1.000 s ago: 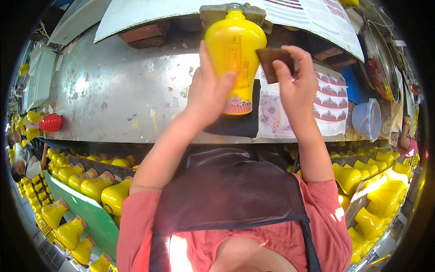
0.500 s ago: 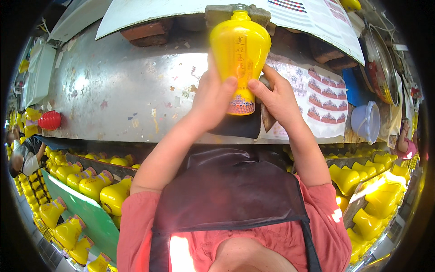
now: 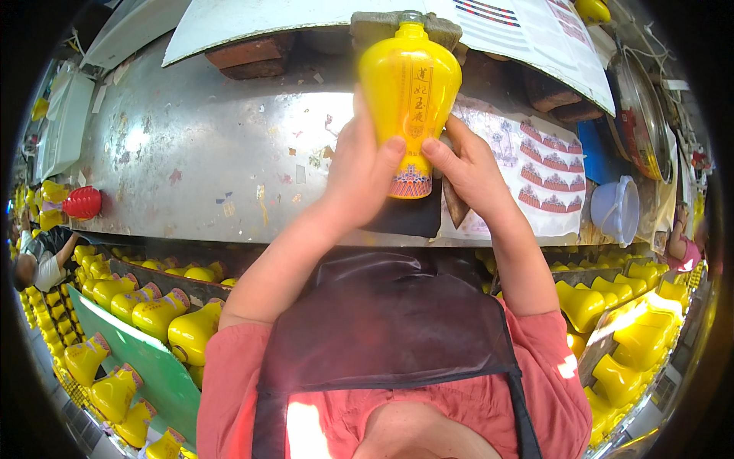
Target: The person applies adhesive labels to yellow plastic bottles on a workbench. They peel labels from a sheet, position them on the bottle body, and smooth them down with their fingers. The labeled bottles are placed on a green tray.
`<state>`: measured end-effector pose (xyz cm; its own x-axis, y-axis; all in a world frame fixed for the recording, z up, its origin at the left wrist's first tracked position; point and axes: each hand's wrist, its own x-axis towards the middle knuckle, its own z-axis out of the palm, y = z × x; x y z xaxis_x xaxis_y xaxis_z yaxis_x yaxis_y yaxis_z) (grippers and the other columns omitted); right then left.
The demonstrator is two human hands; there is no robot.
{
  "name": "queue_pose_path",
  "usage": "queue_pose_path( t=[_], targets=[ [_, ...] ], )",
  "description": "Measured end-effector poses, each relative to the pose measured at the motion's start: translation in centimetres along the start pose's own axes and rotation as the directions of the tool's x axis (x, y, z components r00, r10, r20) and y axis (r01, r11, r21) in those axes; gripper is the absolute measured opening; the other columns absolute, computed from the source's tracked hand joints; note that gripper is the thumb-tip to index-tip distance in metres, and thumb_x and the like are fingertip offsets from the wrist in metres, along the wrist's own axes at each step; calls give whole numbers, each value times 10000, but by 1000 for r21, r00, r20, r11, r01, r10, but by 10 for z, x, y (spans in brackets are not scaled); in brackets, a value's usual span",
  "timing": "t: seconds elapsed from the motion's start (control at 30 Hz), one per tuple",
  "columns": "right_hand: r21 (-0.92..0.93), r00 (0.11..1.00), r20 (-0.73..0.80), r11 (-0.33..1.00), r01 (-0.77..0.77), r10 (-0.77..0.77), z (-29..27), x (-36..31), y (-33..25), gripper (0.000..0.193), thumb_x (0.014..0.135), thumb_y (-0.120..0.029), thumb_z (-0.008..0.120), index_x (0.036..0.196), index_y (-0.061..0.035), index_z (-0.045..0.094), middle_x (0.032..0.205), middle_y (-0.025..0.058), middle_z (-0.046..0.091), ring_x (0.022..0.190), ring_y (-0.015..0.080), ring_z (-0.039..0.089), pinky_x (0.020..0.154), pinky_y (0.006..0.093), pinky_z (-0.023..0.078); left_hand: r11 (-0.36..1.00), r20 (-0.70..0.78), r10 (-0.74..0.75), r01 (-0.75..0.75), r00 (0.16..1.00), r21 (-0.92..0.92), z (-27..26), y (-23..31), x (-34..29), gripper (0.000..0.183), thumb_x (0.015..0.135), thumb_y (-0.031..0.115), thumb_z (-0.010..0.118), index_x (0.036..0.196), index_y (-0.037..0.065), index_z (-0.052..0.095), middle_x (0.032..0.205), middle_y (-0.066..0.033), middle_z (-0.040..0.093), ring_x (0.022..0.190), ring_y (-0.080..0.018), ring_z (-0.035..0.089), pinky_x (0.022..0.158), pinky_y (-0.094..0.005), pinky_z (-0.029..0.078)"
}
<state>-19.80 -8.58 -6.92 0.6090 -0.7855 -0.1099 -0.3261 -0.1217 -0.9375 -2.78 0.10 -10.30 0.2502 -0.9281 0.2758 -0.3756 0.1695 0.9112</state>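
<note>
Between my two hands is a glossy yellow bottle (image 3: pixel 397 92), its neck pointing away from me and its narrow base toward me. A column of gold lettering runs down its front, and a patterned red and blue band circles the base. My left hand (image 3: pixel 363 164) is closed round its left side, the thumb on the front and most fingers hidden behind. My right hand (image 3: pixel 465 162) grips the lower right side, thumb also on the front. The bottle's glass mouth lies over a grey block (image 3: pixel 371 29). Under the base is a dark cloth (image 3: pixel 409 219).
A sheet of patterned decals (image 3: pixel 550 168) lies right of my hands, with a pale bucket (image 3: pixel 614 208) beyond it. A white board (image 3: pixel 321 17) rests on bricks (image 3: pixel 248 53) at the back. A red ribbed object (image 3: pixel 82 203) sits at left. Yellow bottles (image 3: pixel 195 330) crowd both sides below.
The bottle has turned slightly about its length, bringing the lettering rightward and more into view. Bottle and hands have shifted a little right and toward me.
</note>
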Motion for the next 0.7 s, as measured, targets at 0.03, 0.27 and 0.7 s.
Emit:
queue_pose_path(
  t=[0.03, 0.27, 0.7],
  targets=[
    [21, 1000, 12, 1000, 2, -3, -1, 0, 3, 623, 943, -396, 659, 1423, -15, 544, 972, 111, 733, 772, 135, 654, 724, 291, 525, 1000, 7, -10, 10, 1000, -17, 0, 0, 0, 774, 1029, 361, 492, 1565, -83, 153, 1370, -331, 538, 1226, -520, 527, 1064, -550, 403],
    [118, 995, 98, 992, -44, 33, -13, 0, 18, 621, 941, -265, 666, 1483, -7, 504, 1119, 106, 704, 846, 117, 638, 782, 276, 523, 979, 68, -104, 115, 992, -171, -4, 7, -4, 810, 1010, 301, 509, 1591, -78, 90, 1442, -344, 480, 1325, -506, 477, 1131, -522, 359],
    [-588, 845, -183, 744, 316, -503, -13, 17, -56, 483, 855, -180, 810, 1324, -131, 705, 803, 72, 609, 588, 149, 551, 554, 300, 466, 998, -204, 68, -64, 977, 25, -10, 3, 67, 507, 938, 308, 669, 1338, 20, 554, 1303, -187, 566, 1220, -347, 540, 1071, -434, 409]
  ],
)
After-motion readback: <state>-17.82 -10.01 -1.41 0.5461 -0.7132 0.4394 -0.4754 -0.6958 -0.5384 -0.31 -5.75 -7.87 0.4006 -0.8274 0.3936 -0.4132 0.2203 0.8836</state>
